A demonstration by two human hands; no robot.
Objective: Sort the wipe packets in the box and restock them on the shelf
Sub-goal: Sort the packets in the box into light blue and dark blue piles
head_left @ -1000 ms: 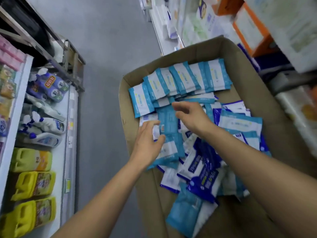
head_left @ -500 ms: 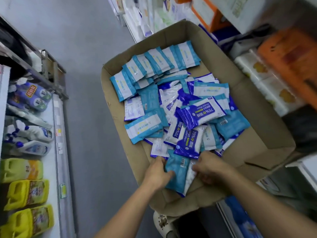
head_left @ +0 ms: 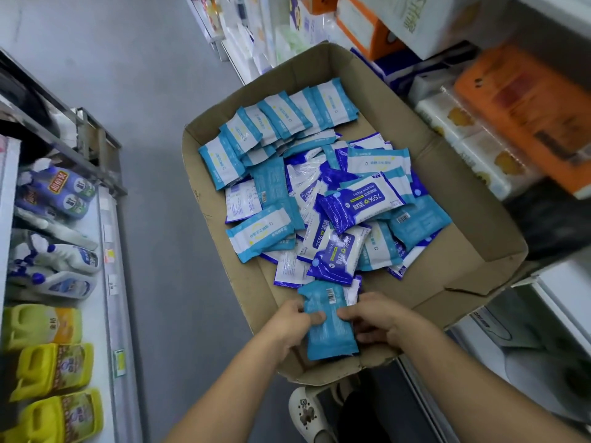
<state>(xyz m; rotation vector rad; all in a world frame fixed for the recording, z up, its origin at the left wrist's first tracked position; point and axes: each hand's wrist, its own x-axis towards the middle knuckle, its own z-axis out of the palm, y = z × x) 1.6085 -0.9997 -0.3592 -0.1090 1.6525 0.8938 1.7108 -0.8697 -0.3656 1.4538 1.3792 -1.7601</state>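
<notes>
Teal barcoded wipe packet (head_left: 329,327), pinched between left hand (head_left: 292,324) and right hand (head_left: 380,318) grip.

At lower centre, both hands, left (head_left: 292,319) and right (head_left: 379,318), grip a light-blue packet (head_left: 329,324) at the near end of the box (head_left: 454,225); yellow jugs (head_left: 48,369) stand lower left.

Cardboard box (head_left: 473,219) w/ loose wipe packets (head_left: 323,199) piled inside.

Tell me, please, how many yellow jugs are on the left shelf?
3, stacked down the lower left: one at the top, one in the middle, one at the bottom. More may be hidden out of frame.
</notes>
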